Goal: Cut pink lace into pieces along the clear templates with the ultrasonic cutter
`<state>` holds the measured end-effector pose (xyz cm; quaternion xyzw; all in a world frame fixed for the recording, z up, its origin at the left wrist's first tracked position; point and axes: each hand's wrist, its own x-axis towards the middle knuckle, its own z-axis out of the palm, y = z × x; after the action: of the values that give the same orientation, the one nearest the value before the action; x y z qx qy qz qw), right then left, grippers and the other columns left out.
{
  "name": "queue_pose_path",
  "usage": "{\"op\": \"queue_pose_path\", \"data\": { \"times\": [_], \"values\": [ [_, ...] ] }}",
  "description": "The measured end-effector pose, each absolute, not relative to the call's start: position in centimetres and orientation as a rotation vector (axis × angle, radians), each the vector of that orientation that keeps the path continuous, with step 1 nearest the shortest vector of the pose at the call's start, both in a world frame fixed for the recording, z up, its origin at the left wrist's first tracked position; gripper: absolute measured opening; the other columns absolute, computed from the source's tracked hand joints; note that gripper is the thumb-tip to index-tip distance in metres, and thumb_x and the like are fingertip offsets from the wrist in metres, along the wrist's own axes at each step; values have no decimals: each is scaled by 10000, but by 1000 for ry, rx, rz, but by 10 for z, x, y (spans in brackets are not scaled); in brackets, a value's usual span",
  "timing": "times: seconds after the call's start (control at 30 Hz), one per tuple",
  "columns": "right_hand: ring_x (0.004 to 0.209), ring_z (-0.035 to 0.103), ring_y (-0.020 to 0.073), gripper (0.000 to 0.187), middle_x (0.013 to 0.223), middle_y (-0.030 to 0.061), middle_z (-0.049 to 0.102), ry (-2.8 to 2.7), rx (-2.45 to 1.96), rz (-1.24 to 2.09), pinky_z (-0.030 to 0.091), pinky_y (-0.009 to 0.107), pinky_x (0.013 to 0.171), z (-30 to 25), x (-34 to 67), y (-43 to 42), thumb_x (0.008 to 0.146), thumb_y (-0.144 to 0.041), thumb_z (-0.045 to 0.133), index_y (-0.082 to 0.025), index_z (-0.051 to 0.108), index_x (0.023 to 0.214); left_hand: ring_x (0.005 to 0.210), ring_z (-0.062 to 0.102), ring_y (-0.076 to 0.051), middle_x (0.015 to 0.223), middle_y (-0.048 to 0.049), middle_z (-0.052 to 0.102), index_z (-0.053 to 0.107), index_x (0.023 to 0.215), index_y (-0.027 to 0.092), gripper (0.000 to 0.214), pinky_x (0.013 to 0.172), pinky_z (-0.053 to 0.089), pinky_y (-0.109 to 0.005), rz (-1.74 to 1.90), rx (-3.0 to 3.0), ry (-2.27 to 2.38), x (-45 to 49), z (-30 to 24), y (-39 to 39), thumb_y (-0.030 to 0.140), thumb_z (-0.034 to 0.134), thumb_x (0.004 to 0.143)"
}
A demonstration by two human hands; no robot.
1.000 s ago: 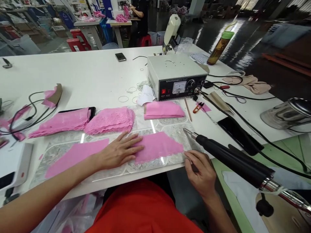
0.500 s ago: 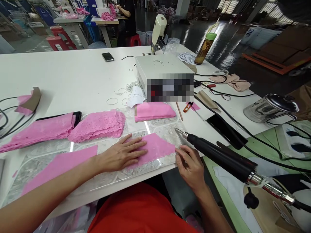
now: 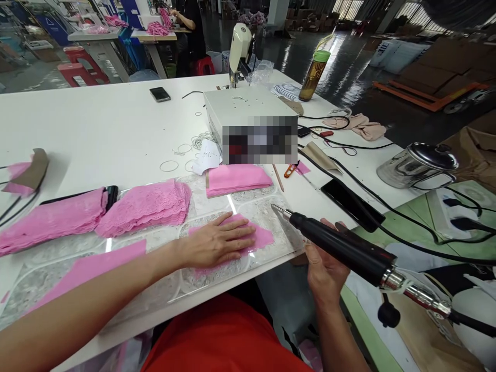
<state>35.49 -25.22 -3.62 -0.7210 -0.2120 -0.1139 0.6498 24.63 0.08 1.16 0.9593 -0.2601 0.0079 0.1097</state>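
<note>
"Pink cloth (image 3: 264, 237), lying on a clear patterned sheet (image 3: 284, 227) near the front edge of the desk (image 3: 89, 124). The left hand (image 3: 219, 243) covers its middle, so only the ends show."

"How is that hand set?"

"Flat on the cloth, palm down, fingers slightly spread."

"And the right hand (image 3: 327, 266)?"

"Behind the black tool (image 3: 337, 243), which hides most of its fingers. I can't tell whether they're closed round it. The tool's metal tip is near the cloth's right end."

"What crowds the space?"

"Just behind the cloth, a folded pink stack (image 3: 238, 180), with a lace-edged stack (image 3: 143, 209) to its left. A grey box (image 3: 248, 103) stands behind, its front pixelated. Rightward: orange snips (image 3: 290, 171), a dark phone (image 3: 349, 207) and a black cord (image 3: 387, 207) close by."

"Farther off?"

"A lidded metal jug (image 3: 399, 168) to the right, a green-capped bottle (image 3: 312, 80) at the back, and beyond the desk, a person in black (image 3: 192, 36)."
</note>
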Motion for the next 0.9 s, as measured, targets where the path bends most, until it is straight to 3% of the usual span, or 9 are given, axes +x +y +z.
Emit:
{"op": "queue_pose_path", "data": {
  "times": [0.1,0.33,0.5,0.63,0.77,0.9],
  "values": [
    [1204,544,254,641,1343,124,499,-418,-1496,-322,466,516,1020,-21,358,-242,794,-316,658,-243,377,1366,1428,280,-224,1513,-50,363,385,1444,242,444,1206,51,-463,10,2812,-765,250,6,-5,376,340,1023],
    [1046,606,243,463,1218,116,522,-441,-1410,-446,504,535,934,-22,376,-215,860,-341,449,-233,392,1307,1418,306,-229,1498,-65,390,392,1441,252,442,1202,86,-475,43,2812,-736,248,3,-8,372,365,1016],
    [801,588,173,271,1007,59,530,-282,-1248,-451,544,415,772,-5,389,-209,850,-323,380,-237,519,1066,1416,308,-243,1501,-69,383,416,1428,228,442,1200,81,-483,42,2827,-743,248,3,-8,380,349,1019],
    [619,481,119,218,818,23,460,-196,-1052,-308,474,296,579,11,384,-230,805,-322,347,-223,538,841,1423,293,-237,1508,-63,371,410,1429,226,447,1201,50,-479,5,2834,-734,248,2,-10,391,324,1023],
    [543,421,117,227,749,15,428,-292,-1101,-227,399,285,494,15,372,-246,778,-335,331,-223,526,803,1428,282,-230,1511,-66,367,411,1427,238,444,1202,51,-473,11,2823,-731,248,3,-11,397,326,1021],
    [535,432,121,198,735,7,424,-355,-1195,-249,411,295,494,15,367,-243,772,-354,345,-227,494,801,1424,291,-229,1501,-75,384,426,1416,225,443,1201,55,-477,35,2829,-751,249,3,-12,397,309,1025]
  ]
}}
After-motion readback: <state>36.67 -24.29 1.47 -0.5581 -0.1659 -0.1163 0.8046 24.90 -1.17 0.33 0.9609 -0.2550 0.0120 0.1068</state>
